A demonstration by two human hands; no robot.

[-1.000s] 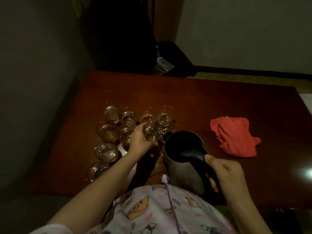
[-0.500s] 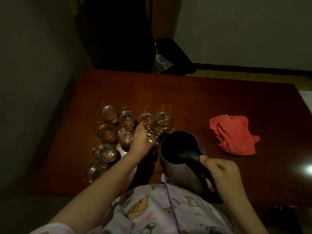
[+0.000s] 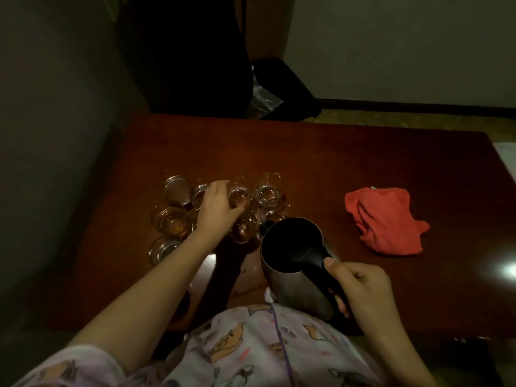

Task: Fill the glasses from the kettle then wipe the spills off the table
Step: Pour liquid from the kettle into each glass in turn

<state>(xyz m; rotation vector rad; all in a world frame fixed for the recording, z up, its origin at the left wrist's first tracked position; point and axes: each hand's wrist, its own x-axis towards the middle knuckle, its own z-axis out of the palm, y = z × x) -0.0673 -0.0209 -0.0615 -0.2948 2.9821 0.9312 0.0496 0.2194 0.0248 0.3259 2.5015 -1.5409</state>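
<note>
Left hand (image 3: 216, 203) moved to rear glasses (image 3: 240, 198); kettle (image 3: 293, 261) held.
Left fingers now curl over a back-row glass; right hand (image 3: 360, 286) grips kettle handle, near tabletop (image 3: 335, 163) edge; cloth (image 3: 385, 220) unmoved.

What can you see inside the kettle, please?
The kettle is lidless, held by the right hand. Its inside shows only darkness; no water level can be made out.

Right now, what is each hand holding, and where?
Right hand grips the kettle by its black handle. Left hand lies over the glasses; grip unclear.
</note>
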